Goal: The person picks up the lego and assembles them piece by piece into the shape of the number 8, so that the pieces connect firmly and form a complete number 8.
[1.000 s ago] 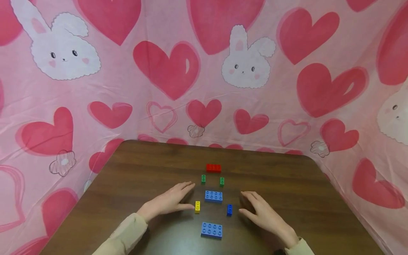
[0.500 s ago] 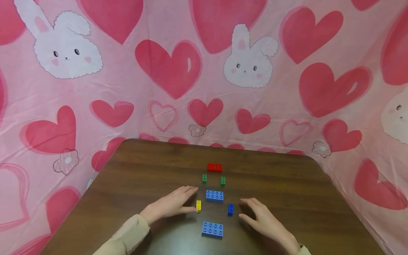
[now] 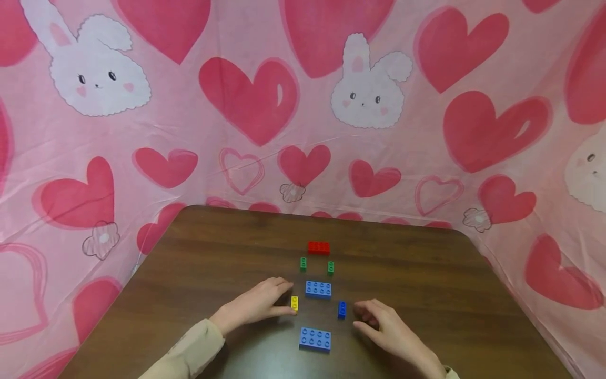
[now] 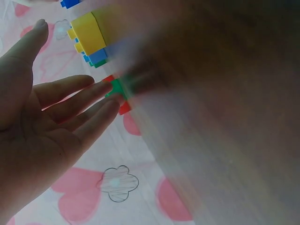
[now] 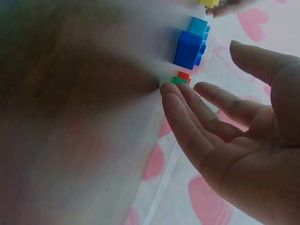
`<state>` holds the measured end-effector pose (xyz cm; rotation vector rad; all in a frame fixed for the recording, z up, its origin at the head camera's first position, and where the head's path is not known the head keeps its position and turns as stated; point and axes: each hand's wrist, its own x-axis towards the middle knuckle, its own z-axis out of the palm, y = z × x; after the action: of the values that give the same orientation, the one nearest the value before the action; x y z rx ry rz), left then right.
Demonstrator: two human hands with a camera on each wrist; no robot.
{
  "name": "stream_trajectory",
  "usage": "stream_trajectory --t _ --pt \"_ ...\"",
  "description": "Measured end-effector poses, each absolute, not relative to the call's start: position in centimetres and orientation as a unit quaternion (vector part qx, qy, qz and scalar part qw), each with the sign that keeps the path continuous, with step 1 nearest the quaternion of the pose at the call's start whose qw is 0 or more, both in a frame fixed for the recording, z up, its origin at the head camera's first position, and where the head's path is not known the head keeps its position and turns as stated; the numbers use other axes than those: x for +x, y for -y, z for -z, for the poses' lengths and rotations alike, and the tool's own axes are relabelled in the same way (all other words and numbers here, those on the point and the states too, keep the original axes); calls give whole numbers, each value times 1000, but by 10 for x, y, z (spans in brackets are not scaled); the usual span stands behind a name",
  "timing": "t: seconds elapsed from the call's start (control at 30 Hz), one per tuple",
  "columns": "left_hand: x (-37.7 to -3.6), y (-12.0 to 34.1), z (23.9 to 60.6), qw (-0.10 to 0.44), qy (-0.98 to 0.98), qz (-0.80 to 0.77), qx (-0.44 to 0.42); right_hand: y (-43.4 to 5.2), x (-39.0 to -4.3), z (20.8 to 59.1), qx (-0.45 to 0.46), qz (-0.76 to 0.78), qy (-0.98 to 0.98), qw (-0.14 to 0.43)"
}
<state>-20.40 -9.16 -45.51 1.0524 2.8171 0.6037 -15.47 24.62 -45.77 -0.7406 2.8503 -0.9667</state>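
Observation:
In the head view my left hand [image 3: 259,302] is beside the small yellow brick [image 3: 294,304], its thumb tip near the brick's lower end. The left wrist view shows a gap between that thumb and the yellow brick [image 4: 89,33]; the fingers are spread and hold nothing. To the right of the small dark blue brick [image 3: 342,310], my right hand [image 3: 390,327] has its fingers slightly bent and nothing in them. Between the hands lies a light blue eight-stud brick [image 3: 319,289]. Another light blue brick [image 3: 315,339] lies nearer the front.
Farther back on the brown wooden table [image 3: 227,237] are two small green bricks, the left green brick [image 3: 303,263] and the right green brick [image 3: 331,267]. Behind them lies a red brick [image 3: 319,247]. A pink cloth [image 3: 312,116] with hearts and rabbits hangs around the table.
My left hand has shifted slightly right, its thumb closer to the yellow brick. The right hand has drawn slightly nearer the front, and its fingers bend more. The bricks keep their places.

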Motion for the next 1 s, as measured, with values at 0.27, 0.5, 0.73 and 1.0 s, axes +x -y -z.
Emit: stream_trajectory --t 0.27,0.5,0.73,1.0 --pt "-203 90 457 25 -917 -179 354 -242 -151 457 -252 336 -907 42" --pt "-203 88 458 17 -918 -169 359 -239 -149 457 -258 351 -899 51" --pt "-203 85 458 20 -915 -169 367 -235 -148 457 -279 361 -889 46" --pt "-206 83 458 25 -911 -173 374 -232 -147 457 -284 370 -881 76"
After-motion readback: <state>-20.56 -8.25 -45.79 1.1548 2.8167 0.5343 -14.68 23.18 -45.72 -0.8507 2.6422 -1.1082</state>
